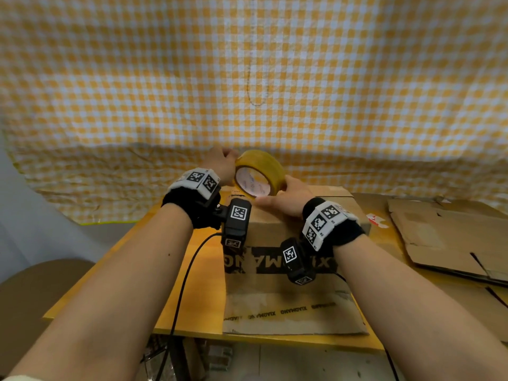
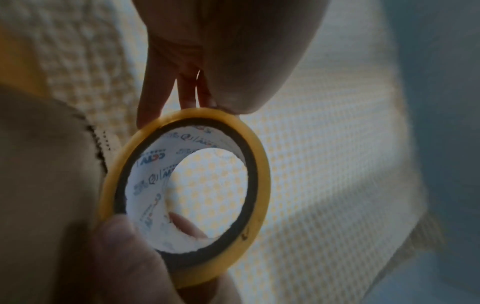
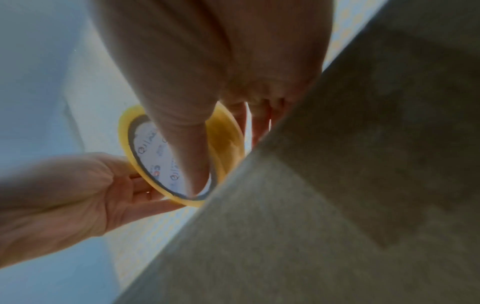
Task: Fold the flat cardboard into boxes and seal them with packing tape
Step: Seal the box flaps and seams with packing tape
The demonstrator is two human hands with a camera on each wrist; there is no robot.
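Both hands meet at the tape roll (image 1: 259,173) in the head view, held on edge just above the far end of the folded box (image 1: 291,243), which stands on the wooden surface (image 1: 203,270). The left hand (image 1: 220,163) pinches the roll's far rim; the right hand (image 1: 286,199) curls round its near side, thumb lying along the box top. Flat cardboard (image 1: 450,237) waits at the right, so this box looks like the one being sealed.

From the left wrist, fingertips (image 2: 150,111) press on the yellow rim, probably hunting for the tape's loose end, though no free end is visible. A finger of the other hand shows through the core.

From the right wrist, the thumb (image 3: 192,144) crosses the roll's open face, steadying it against the pull. The box wall (image 3: 337,185) fills the right half.
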